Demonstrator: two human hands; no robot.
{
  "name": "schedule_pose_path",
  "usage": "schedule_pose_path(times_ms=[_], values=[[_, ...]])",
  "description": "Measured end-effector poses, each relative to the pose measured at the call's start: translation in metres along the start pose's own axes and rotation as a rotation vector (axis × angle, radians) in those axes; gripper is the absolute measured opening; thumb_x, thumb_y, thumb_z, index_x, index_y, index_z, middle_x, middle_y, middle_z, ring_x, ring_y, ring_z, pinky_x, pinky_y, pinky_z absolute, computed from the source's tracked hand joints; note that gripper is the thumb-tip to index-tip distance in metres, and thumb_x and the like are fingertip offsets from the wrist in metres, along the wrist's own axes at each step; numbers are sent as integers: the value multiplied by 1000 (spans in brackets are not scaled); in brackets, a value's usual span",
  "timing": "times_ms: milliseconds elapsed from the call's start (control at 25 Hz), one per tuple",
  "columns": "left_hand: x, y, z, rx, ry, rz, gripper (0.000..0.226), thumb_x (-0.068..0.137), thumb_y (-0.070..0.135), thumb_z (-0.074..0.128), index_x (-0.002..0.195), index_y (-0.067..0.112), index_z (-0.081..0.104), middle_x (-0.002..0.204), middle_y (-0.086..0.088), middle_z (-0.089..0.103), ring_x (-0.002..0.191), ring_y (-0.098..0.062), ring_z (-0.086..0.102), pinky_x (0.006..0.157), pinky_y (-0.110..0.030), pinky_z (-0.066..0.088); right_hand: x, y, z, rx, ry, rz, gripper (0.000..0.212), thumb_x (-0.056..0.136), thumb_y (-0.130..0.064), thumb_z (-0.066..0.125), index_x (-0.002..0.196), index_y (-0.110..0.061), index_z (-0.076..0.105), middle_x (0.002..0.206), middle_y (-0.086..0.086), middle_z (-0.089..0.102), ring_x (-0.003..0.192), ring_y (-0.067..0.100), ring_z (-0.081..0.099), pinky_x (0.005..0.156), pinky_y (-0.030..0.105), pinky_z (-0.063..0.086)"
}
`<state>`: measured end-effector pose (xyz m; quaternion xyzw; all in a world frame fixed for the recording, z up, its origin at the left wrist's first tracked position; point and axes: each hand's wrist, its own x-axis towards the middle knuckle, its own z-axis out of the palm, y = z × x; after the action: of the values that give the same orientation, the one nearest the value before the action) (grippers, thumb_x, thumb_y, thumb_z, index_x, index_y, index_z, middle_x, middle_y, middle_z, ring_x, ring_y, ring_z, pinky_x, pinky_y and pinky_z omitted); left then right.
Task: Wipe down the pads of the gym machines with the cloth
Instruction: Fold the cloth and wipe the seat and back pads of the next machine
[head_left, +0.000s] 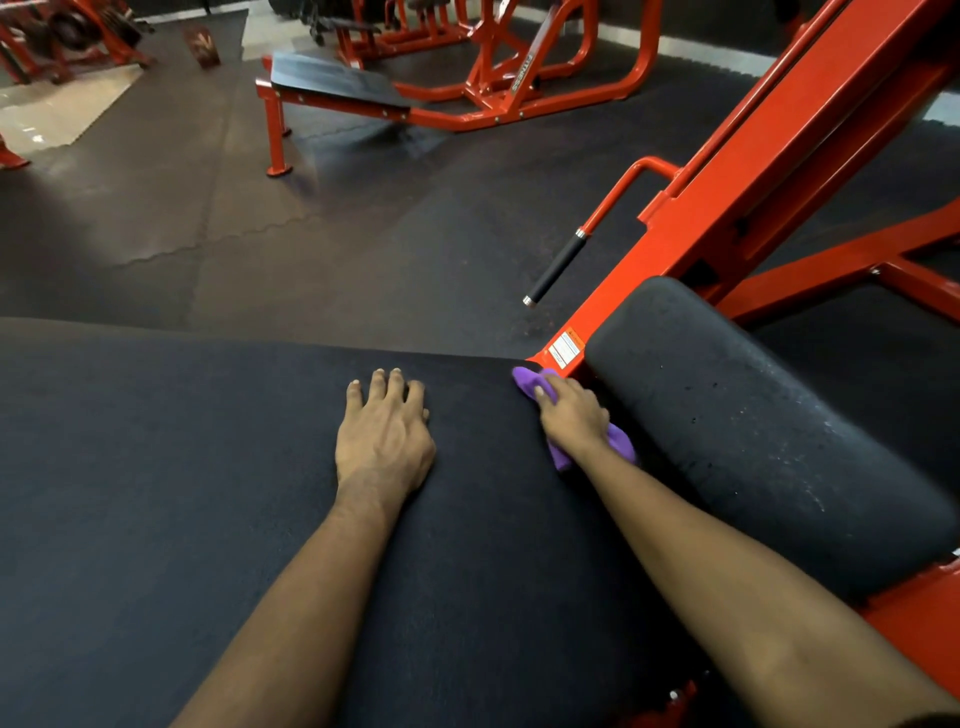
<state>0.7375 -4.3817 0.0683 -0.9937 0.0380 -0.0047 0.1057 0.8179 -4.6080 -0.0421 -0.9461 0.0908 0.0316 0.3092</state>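
A: Cloth (621, 446) orientation?

B: Long axis runs from 10 o'clock to 4 o'clock in the frame. One bunched end pokes out past the fingertips toward 10, and the other sticks out behind the heel of the right hand (571, 413) toward 4.

A: Appearance?

B: Purple, soft and crumpled into a wad. The middle is hidden under the hand.

A: Location?

B: On the right edge of the large pad (182, 493), in the seam where it meets the smaller pad (753, 431). It is just below the warning label (566, 349) on the red frame (727, 208).

A: Hands?

B: The right hand sits on top of the cloth, fingers curled over it, gripping it against the pad edge. The left hand (384, 431) lies flat on the large pad with fingers straight and slightly spread, holding nothing. The cloth lies at 3 o'clock from the left hand, near but apart.

A: Pad surfaces?

B: Both black. The smaller one shows pale scuffs and speckles.
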Motion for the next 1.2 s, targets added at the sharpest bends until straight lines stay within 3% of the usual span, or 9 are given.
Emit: schedule_pose_path(times_ms=[200,280,480,640,1000,1200], values=[[1,1,0,21,2,-26,50,106,30,20,151,9,29,163,-10,25,152,-26,18,122,-48,15,15,-111,17,1,-106,-499,43,104,-51,42,146,-42,47,153,-6,45,140,22,40,105,49,33],[1,1,0,24,1,-27,51,106,30,21,152,8,28,163,-10,25,152,-27,18,122,-48,15,25,-111,18,20,-160,-555,44,103,-54,42,146,-47,45,155,-7,42,143,20,36,106,50,32],[0,0,-1,-1,9,-19,49,106,30,21,149,9,32,163,-10,26,152,-27,18,123,-48,15,53,-25,13,95,-108,-299,46,98,-60,45,142,-47,50,147,-4,51,138,23,44,109,50,37],[0,1,-2,-8,6,-16,49,106,30,20,149,8,32,162,-12,27,152,-28,18,123,-49,15,30,24,10,69,-69,-103,47,100,-58,44,146,-44,46,152,-3,45,138,28,41,106,51,37],[0,-2,1,4,-15,-13,49,107,30,21,149,7,33,161,-13,29,152,-30,19,122,-51,16,-60,88,-6,8,-72,-22,49,102,-58,38,150,-46,38,142,2,49,131,30,48,103,47,43],[2,-1,3,8,-18,-9,50,107,31,20,148,7,34,160,-14,30,151,-31,21,122,-52,17,-55,70,-10,-48,-76,71,49,104,-53,37,150,-36,41,145,5,48,130,34,48,102,47,43]])
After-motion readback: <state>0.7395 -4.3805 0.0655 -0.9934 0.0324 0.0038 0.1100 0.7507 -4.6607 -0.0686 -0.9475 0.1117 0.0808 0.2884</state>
